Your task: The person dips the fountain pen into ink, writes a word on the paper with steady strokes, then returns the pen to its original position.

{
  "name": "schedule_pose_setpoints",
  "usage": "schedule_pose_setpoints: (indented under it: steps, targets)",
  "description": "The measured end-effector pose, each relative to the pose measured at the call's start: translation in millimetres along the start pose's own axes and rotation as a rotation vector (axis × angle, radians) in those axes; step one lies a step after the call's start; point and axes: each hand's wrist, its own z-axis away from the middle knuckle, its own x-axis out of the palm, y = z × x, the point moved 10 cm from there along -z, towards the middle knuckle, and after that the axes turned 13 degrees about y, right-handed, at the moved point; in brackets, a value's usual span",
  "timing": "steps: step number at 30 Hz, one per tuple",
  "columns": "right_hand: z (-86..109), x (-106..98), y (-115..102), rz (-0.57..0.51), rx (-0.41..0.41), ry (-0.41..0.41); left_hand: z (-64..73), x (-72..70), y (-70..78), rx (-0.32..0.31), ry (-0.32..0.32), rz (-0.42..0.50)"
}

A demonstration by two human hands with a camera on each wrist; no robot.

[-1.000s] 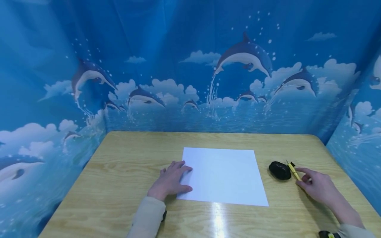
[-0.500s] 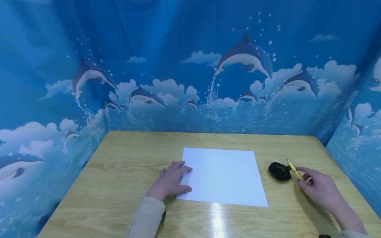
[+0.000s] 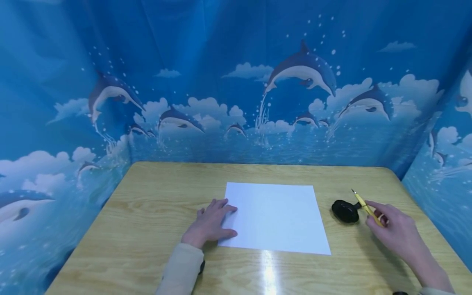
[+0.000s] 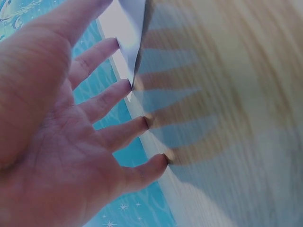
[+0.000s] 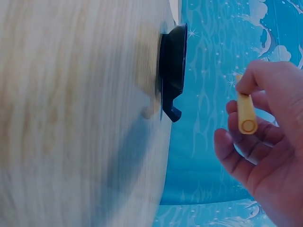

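Observation:
In the head view my right hand [image 3: 396, 229] pinches a slim yellow pen [image 3: 365, 207] with a thin, dark pointed tip. It is raised off the table, tip toward the far left. The right wrist view shows the pen's round rear end [image 5: 248, 126] between thumb and fingers. Just left of this hand sits a shallow glossy black dish [image 3: 344, 211] with a short projecting lug; what is in it cannot be made out. My left hand [image 3: 209, 223], fingers spread, rests at the left edge of a blank white sheet of paper [image 3: 276, 217], thumb and index finger on it.
A light wood-grain table [image 3: 147, 217] carries these things. Behind it and at the sides hangs a blue curtain [image 3: 221, 61] printed with dolphins and clouds. Light glares on the table below the sheet.
My right hand has lifted the yellow pen from beside the black dish, and its tip has risen up and to the left. The left hand and the paper stay in place.

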Motion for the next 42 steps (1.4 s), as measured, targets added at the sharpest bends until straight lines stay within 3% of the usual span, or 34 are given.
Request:
schedule_pose_setpoints:
  steps: [20, 32, 42]
  targets:
    - [0.5, -13, -20, -0.058, -0.073, 0.197, 0.3, 0.0, -0.5, -0.008, -0.009, -0.003]
    - [0.4, -25, -33, -0.108, -0.141, 0.263, 1.5, 1.2, -1.5, -0.019, -0.020, 0.005]
    - [1.3, -27, -35, -0.161, -0.147, 0.302, 1.5, 2.4, -3.0, -0.013, -0.021, 0.020]
